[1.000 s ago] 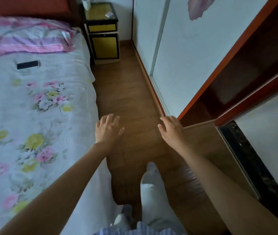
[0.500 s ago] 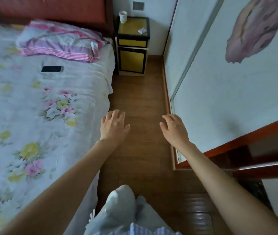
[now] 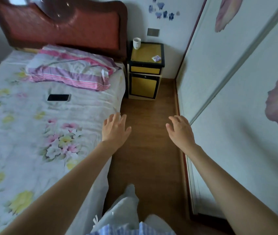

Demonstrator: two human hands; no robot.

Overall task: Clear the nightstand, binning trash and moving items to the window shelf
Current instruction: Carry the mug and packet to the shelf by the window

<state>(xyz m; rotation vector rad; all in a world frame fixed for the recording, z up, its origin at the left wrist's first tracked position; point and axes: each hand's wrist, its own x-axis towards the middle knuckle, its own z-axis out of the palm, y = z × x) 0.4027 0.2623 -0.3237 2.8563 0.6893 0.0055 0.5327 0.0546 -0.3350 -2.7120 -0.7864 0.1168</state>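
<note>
The nightstand (image 3: 146,53) now sits squarely ahead of me, at the far end of the strip of floor (image 3: 145,133) between the bed (image 3: 33,133) and the wardrobe doors (image 3: 236,99) — a second ago it was only a small shape in the top corner of my view, so I have turned and closed in on it. It is well beyond reach. My left hand (image 3: 115,128) and right hand (image 3: 180,130) are both out in front, fingers spread loose, holding nothing. On the nightstand's top a white cup (image 3: 136,43) stands at the back corner nearest the bed, and a small wrapper (image 3: 156,58) lies near the front edge on the wardrobe side. Nothing is cleared yet; I judge the wrapper is for the bin and the cup for the window shelf — neither place is in view.
</note>
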